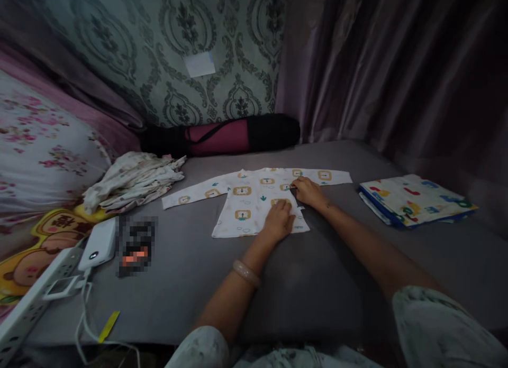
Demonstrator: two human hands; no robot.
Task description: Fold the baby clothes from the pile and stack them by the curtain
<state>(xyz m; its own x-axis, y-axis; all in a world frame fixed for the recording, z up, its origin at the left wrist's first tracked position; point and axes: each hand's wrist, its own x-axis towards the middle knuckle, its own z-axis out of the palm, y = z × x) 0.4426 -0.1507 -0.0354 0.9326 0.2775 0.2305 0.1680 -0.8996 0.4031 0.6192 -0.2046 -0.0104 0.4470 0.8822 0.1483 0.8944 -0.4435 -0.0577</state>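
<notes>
- Small white long-sleeved shirt (254,199), spread flat near the middle of a grey cloth-covered surface (190,283); sleeves stretched out to both sides, hem toward the wearer of the camera, printed with tan frames and little green leaves.
- On the shirt's lower right part, left hand (280,219), palm down with fingers bent and close together against the fabric; impossible to tell whether gripping or only pressing.
- Just beyond, right hand (308,191), fingertips drawn in at the side of the shirt under the right-hand sleeve (too dim to tell whether pinching cloth).
- Around the left wrist, pale bracelet (246,273).
- To the right, apart from the shirt, folded cloth (416,196) with bright multicoloured shapes on cream, blue at the lower edges.
- To the left, crumpled heap of pale patterned cloth (135,180).
- Nearer on that side, white power bank (98,244) beside a pixelated dark object (137,246), then a white power strip (35,296) and a yellow strip (109,327).
- At far left, floral pillow (43,130) above a yellow cartoon cushion (32,267).
- Behind everything, long black and maroon bag (218,137) lying along a damask-patterned wall (166,35), with mauve curtain (341,66) to the right.
</notes>
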